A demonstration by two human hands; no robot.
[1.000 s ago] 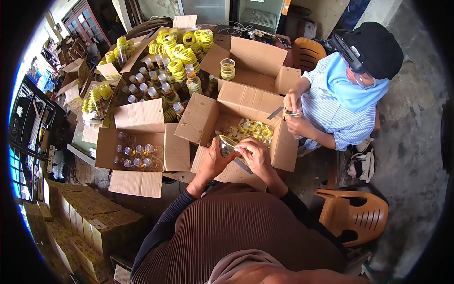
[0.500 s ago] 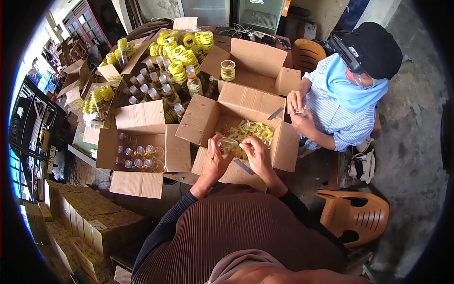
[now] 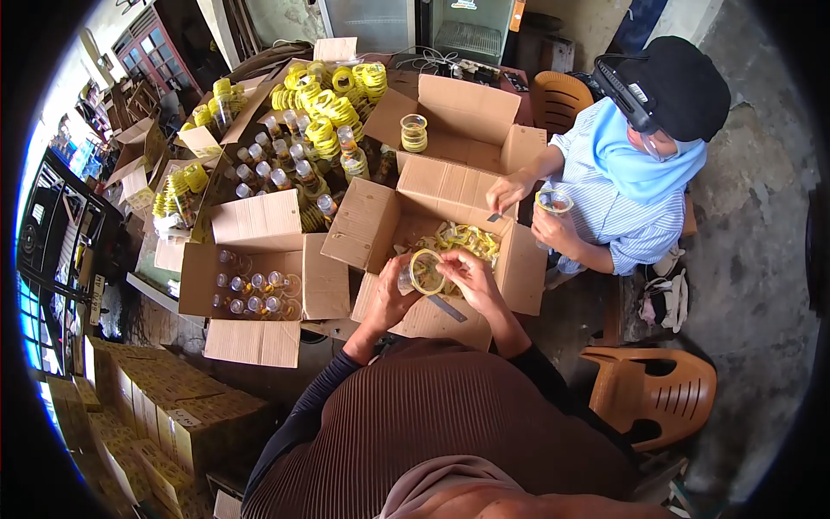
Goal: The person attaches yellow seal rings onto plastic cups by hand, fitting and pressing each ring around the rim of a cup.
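Carton [image 3: 359,223] sat below my grip, concrete floor [image 3: 765,242] rightward. Left hand [image 3: 391,294] wrapped cup [image 3: 415,275], axis slanted, opening toward right hand [image 3: 474,281], which pinched its rim [image 3: 427,252].

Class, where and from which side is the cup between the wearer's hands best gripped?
Probably wrapped around the clear wall of the cup, from the left, as the left hand does: the open mouth faces the camera, and the right hand meets the yellow rim opposite.

Left-edge glare, dark fisheye corners
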